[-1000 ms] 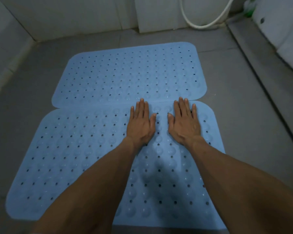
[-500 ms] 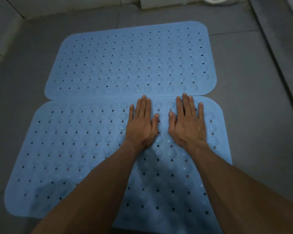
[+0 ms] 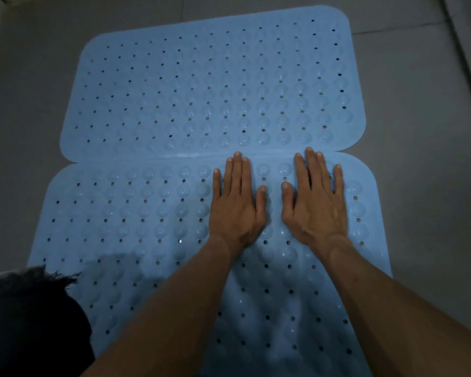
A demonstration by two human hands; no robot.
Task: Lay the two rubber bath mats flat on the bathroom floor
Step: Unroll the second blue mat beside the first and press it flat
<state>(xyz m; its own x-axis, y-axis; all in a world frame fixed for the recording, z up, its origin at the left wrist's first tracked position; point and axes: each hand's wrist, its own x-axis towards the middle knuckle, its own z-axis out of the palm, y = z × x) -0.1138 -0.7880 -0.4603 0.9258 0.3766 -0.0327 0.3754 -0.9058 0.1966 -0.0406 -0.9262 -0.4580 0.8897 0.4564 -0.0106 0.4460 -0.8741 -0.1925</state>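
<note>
Two pale blue rubber mats lie on the grey tiled floor, one beyond the other, their long edges meeting along a seam where the far mat appears to touch or slightly overlap the near mat; which of the two lies on top cannot be told. Both look spread out, with suction cups and drain holes facing up and no curled corners in view. The left hand and the right hand rest palm down on the near mat, side by side and just short of the seam. The fingers of each are straight and held close together, the thumbs angled inward toward each other, gripping nothing. The step in hand seems to be the pressing and smoothing of the near mat once both have been placed, so the task looks close to done. The next move probably calls for sliding the flat palms outward toward the mat's ends and near edge to settle any lifted patch, and perhaps checking that the seam sits even. A dark shape fills the lower left corner; it cannot be identified.
</note>
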